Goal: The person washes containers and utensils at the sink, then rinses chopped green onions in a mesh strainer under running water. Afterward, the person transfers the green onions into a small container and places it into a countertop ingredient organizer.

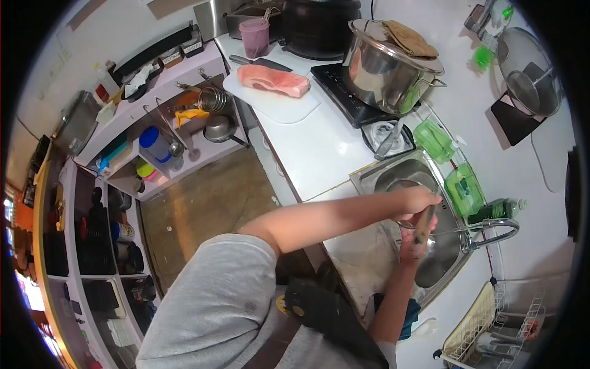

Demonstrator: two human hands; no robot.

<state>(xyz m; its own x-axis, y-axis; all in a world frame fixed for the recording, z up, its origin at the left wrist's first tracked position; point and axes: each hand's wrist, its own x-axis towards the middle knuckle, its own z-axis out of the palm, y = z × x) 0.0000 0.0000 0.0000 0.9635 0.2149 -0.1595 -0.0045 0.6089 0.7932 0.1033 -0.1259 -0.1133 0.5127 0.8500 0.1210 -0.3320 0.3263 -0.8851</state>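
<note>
Above the metal sink (452, 261), both of my hands meet at a narrow brown thing (423, 227) with dark spots; what it is I cannot make out. My left hand (416, 202) reaches in from the left with its fingers closed around the upper end. Lower down, my right hand (416, 243) has its fingers closed on the same thing, which partly covers them. The curved faucet (501, 224) points toward my hands from the right. Beneath my left hand, a round metal bowl or strainer (402, 184) shows in part in the basin.
Raw meat (273, 81) lies on a white cutting board (286, 107) beside a knife (273, 63). A steel pot (384, 74) stands on a black cooktop (335, 92). Green containers (435, 140) line the sink's back edge. A wire dish rack (470, 338) stands lower right.
</note>
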